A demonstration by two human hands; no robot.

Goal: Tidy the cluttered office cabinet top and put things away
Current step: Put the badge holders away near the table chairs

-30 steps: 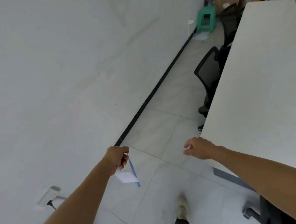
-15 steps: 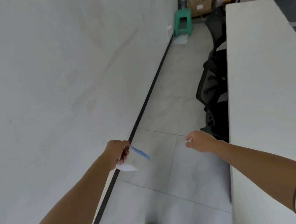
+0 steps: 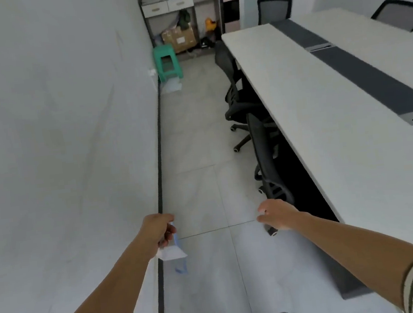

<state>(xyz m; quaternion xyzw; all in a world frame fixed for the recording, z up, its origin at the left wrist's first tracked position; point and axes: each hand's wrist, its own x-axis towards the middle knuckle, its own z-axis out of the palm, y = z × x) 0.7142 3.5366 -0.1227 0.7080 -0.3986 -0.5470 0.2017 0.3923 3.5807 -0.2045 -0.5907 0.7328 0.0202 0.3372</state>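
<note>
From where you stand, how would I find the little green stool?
Look down the aisle between the white wall and the long desk to the cabinet at the far end. The green stool stands on the floor before it, against the wall. It is the only bright green thing there.

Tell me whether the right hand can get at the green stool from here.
Probably not yet. The green stool stands far down the aisle by the wall, well beyond the empty right hand. The floor between looks clear, with office chairs off to the right, so walking closer should do it.
</note>
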